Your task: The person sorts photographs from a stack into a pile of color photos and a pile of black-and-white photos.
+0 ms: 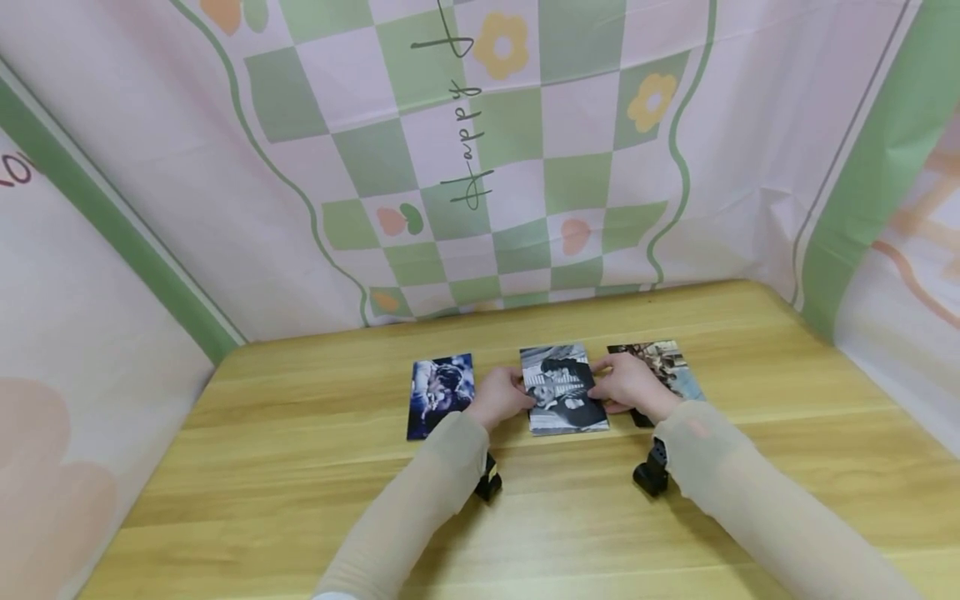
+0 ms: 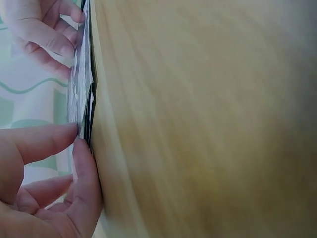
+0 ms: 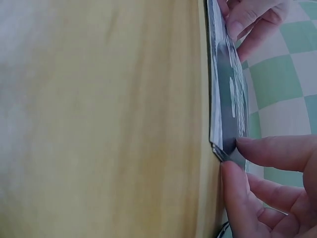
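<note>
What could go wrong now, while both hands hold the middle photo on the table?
1. The left hand and right hand pinch the middle photo at its side edges; squeezing inward might bend it.
2. The right hand lies over the right photo and could shift it.

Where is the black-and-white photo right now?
In the head view, the black-and-white photo lies mid-table between the blue photo and brownish photo, pinched by both hands.

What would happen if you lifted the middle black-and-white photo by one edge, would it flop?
The thin black-and-white photo print would probably bend a little, since the wrist views show it edge-on as a slim sheet. It looks light, as the left hand and right hand pinch it with fingertips only. It might slide easily on the smooth wooden table.
</note>
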A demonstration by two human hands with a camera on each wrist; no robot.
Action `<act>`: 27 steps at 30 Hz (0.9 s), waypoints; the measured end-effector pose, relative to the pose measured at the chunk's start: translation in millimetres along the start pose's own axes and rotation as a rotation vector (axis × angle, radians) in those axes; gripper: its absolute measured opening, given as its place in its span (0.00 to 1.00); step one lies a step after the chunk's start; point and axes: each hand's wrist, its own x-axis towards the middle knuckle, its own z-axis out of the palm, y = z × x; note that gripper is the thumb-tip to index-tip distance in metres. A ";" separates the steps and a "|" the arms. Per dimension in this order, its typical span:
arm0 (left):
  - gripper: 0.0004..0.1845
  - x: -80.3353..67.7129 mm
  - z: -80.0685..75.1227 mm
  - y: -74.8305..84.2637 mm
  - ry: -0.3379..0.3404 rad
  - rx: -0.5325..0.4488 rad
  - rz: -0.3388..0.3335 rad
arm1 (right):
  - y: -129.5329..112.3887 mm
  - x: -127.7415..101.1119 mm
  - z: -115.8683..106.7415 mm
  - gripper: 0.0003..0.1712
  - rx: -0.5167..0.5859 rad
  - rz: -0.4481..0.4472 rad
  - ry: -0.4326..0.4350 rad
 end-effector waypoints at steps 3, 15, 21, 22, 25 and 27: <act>0.24 -0.4 -0.3 1.0 0.009 0.047 0.001 | -0.2 0.2 0.4 0.32 -0.011 0.004 0.002; 0.28 -1.2 -0.9 5.0 0.024 0.080 -0.031 | -0.6 1.3 -0.8 0.31 -0.013 0.015 0.001; 0.28 -1.1 -1.4 4.9 0.019 0.039 -0.044 | -1.3 2.1 -3.5 0.31 0.002 0.016 -0.009; 0.28 -0.9 -1.2 4.3 0.017 0.020 -0.047 | -1.4 2.0 -4.0 0.31 0.004 0.016 -0.011; 0.27 -1.3 -0.1 1.9 0.008 -0.092 -0.067 | -1.4 1.0 -5.9 0.31 0.024 0.017 -0.011; 0.26 -2.1 0.0 0.4 0.002 -0.173 -0.079 | -1.6 -0.7 -7.0 0.31 0.039 0.008 -0.013</act>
